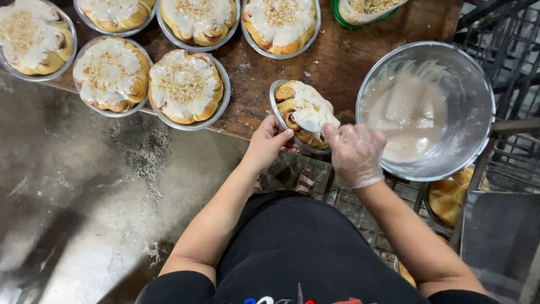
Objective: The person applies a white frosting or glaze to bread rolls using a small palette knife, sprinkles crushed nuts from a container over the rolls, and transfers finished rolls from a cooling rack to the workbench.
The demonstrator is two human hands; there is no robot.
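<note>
A round foil pan of cinnamon rolls (289, 104) sits tilted at the wooden table's near edge, partly covered in white icing (311, 110). My left hand (270, 141), bare, grips the pan's near rim. My right hand (354, 155) wears a clear plastic glove and its fingers press on the icing over the rolls, spreading it. Right beside that hand stands a large metal bowl (478, 101) holding creamy white icing.
Several iced roll pans topped with chopped nuts (185, 84) fill the wooden table (253, 73) at the back and left. A green-rimmed container (365, 11) stands at the far edge. Un-iced rolls (447, 197) lie on a wire rack below right. Grey floor lies to the left.
</note>
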